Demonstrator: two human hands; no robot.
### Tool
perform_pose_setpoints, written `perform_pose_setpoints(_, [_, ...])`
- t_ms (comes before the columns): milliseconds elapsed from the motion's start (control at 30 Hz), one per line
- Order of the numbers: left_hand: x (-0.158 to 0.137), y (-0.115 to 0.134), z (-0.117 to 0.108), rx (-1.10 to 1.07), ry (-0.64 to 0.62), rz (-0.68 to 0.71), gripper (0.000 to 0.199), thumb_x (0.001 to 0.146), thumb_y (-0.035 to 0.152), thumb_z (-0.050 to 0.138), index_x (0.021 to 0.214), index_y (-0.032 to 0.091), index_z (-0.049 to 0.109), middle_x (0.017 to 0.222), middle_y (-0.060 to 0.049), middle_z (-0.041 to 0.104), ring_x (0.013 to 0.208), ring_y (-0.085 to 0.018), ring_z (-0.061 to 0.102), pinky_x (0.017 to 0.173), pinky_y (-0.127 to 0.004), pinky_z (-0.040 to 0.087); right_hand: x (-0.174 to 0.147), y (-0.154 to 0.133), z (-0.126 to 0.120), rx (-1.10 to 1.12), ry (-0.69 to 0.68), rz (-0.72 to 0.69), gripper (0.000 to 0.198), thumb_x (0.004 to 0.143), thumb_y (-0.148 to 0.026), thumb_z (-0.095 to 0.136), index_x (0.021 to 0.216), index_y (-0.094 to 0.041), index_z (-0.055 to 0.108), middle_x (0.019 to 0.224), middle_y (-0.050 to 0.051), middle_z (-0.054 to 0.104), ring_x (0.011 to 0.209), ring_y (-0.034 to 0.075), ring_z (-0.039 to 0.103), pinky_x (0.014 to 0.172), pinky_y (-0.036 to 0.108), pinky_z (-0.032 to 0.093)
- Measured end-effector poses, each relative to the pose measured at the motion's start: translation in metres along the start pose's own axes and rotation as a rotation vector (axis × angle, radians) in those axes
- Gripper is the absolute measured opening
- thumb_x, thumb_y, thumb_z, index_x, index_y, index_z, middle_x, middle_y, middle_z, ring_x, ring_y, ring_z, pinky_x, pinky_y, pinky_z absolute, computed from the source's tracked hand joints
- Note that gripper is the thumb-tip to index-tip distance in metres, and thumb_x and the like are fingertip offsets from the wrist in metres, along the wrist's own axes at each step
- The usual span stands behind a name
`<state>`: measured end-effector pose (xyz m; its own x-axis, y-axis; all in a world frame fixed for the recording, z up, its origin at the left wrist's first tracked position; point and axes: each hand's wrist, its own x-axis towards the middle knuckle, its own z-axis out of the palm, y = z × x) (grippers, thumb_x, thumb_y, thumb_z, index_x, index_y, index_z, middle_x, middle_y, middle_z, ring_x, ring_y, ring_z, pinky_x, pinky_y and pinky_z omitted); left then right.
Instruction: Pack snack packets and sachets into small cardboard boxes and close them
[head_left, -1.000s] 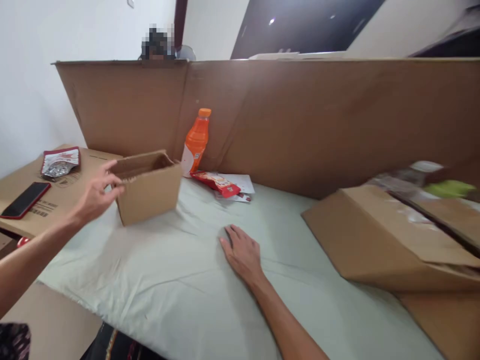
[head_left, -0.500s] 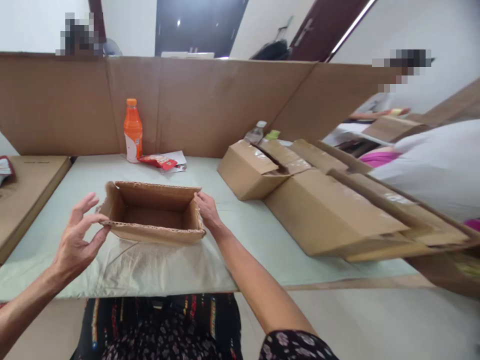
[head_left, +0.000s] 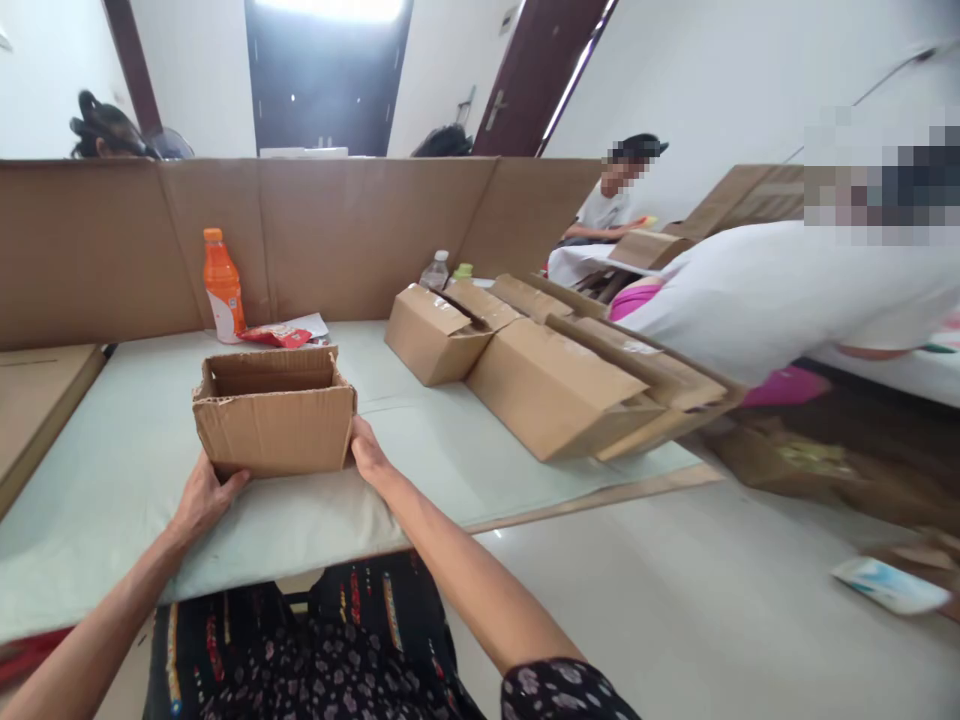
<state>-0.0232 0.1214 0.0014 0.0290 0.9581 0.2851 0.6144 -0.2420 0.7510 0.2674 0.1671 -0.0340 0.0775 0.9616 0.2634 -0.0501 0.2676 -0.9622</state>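
Note:
An open-topped cardboard box (head_left: pixel 276 430) with rough-cut edges is held upright between my two hands, low over the pale table cover. My left hand (head_left: pixel 206 495) grips its lower left corner, the thumb along the front bottom edge and the fingers hidden behind and beneath. At the box's right side my right hand (head_left: pixel 366 448) presses against the lower wall, most of its fingers out of sight. Only the upper inside walls of the box show; its floor is hidden from this angle.
Several cardboard boxes (head_left: pixel 555 375) stand in a cluster to the right. An orange drink bottle (head_left: pixel 223 290) and a red packet (head_left: pixel 276 336) are near the cardboard partition (head_left: pixel 360 220). A flat carton (head_left: pixel 45 400) lies at left. A person in white (head_left: pixel 750 280) leans at right.
My left hand has moved from the box's top left edge down to its lower corner. The right hand is lower too. The box's front now faces me, and the view has turned right.

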Motion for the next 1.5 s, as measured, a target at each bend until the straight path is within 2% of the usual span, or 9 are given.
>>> perform_pose_setpoints(67, [-0.004, 0.000, 0.001, 0.028, 0.011, -0.026, 0.060, 0.075, 0.051, 0.068, 0.123, 0.017, 0.056, 0.117, -0.016, 0.073, 0.114, -0.039, 0.069, 0.097, -0.053, 0.058, -0.001, 0.004, 0.001, 0.003, 0.009, 0.004, 0.060, 0.089, -0.080, 0.050, 0.093, -0.024, 0.071, 0.098, 0.006, 0.077, 0.103, 0.030, 0.067, 0.089, 0.042, 0.055])
perform_pose_setpoints(267, [-0.002, 0.006, -0.006, 0.072, 0.046, -0.037, 0.049, 0.072, 0.054, 0.064, 0.108, 0.021, 0.058, 0.095, -0.009, 0.073, 0.091, -0.034, 0.070, 0.080, -0.046, 0.058, -0.003, 0.005, 0.003, -0.017, 0.092, -0.009, 0.050, 0.088, -0.070, 0.060, 0.103, -0.023, 0.071, 0.102, 0.006, 0.076, 0.110, 0.028, 0.064, 0.094, 0.039, 0.051])
perform_pose_setpoints(400, [-0.001, 0.011, -0.010, 0.099, 0.089, -0.036, 0.035, 0.069, 0.055, 0.059, 0.088, 0.025, 0.054, 0.067, -0.001, 0.061, 0.064, -0.027, 0.061, 0.062, -0.039, 0.051, -0.003, 0.001, 0.007, -0.010, 0.116, -0.013, 0.036, 0.085, -0.056, 0.065, 0.098, -0.023, 0.074, 0.095, 0.004, 0.076, 0.106, 0.027, 0.064, 0.093, 0.038, 0.051])
perform_pose_setpoints(467, [-0.002, 0.013, -0.012, 0.106, 0.104, -0.036, 0.032, 0.067, 0.055, 0.057, 0.081, 0.026, 0.051, 0.062, 0.001, 0.058, 0.058, -0.024, 0.057, 0.058, -0.037, 0.047, -0.002, -0.001, 0.006, 0.011, 0.092, 0.001, 0.031, 0.083, -0.050, 0.065, 0.094, -0.023, 0.076, 0.089, 0.003, 0.076, 0.101, 0.027, 0.065, 0.090, 0.038, 0.052])
perform_pose_setpoints(833, [0.002, 0.017, -0.020, 0.067, 0.101, -0.034, 0.043, 0.067, 0.063, 0.057, 0.082, 0.023, 0.059, 0.075, -0.005, 0.072, 0.073, -0.027, 0.067, 0.065, -0.034, 0.054, 0.006, -0.015, -0.009, 0.168, -0.024, 0.084, 0.035, 0.073, -0.048, 0.076, 0.097, -0.023, 0.083, 0.098, 0.002, 0.082, 0.102, 0.027, 0.069, 0.095, 0.040, 0.052])
perform_pose_setpoints(1033, [0.004, 0.017, -0.019, 0.082, 0.121, -0.056, 0.043, 0.067, 0.063, 0.061, 0.083, 0.023, 0.059, 0.074, -0.006, 0.072, 0.075, -0.029, 0.070, 0.067, -0.035, 0.054, 0.009, -0.012, -0.005, 0.193, 0.005, 0.045, 0.046, 0.079, -0.057, 0.068, 0.107, -0.022, 0.081, 0.108, 0.005, 0.081, 0.112, 0.027, 0.069, 0.102, 0.041, 0.052])
perform_pose_setpoints(1200, [0.005, 0.019, -0.017, 0.085, 0.151, -0.096, 0.041, 0.069, 0.060, 0.058, 0.087, 0.023, 0.058, 0.082, -0.007, 0.073, 0.077, -0.028, 0.070, 0.069, -0.036, 0.055, 0.004, -0.007, -0.001, 0.104, 0.061, 0.016, 0.024, 0.078, -0.042, 0.071, 0.094, -0.026, 0.080, 0.123, 0.004, 0.077, 0.125, 0.026, 0.063, 0.115, 0.041, 0.044])
perform_pose_setpoints(1367, [0.002, 0.019, -0.014, 0.072, 0.142, -0.117, 0.039, 0.071, 0.057, 0.060, 0.089, 0.023, 0.059, 0.084, -0.006, 0.073, 0.077, -0.026, 0.069, 0.070, -0.035, 0.056, -0.002, -0.002, -0.002, 0.087, 0.082, 0.070, 0.034, 0.074, -0.032, 0.066, 0.104, -0.023, 0.078, 0.108, 0.005, 0.080, 0.105, 0.025, 0.071, 0.095, 0.040, 0.056])
perform_pose_setpoints(1500, [-0.001, 0.019, -0.013, 0.058, 0.124, -0.120, 0.039, 0.072, 0.056, 0.060, 0.091, 0.021, 0.061, 0.085, -0.006, 0.073, 0.076, -0.024, 0.068, 0.071, -0.034, 0.056, -0.006, -0.003, -0.005, 0.091, 0.073, 0.102, 0.029, 0.074, -0.034, 0.064, 0.096, -0.022, 0.079, 0.095, 0.003, 0.081, 0.097, 0.025, 0.072, 0.091, 0.038, 0.056])
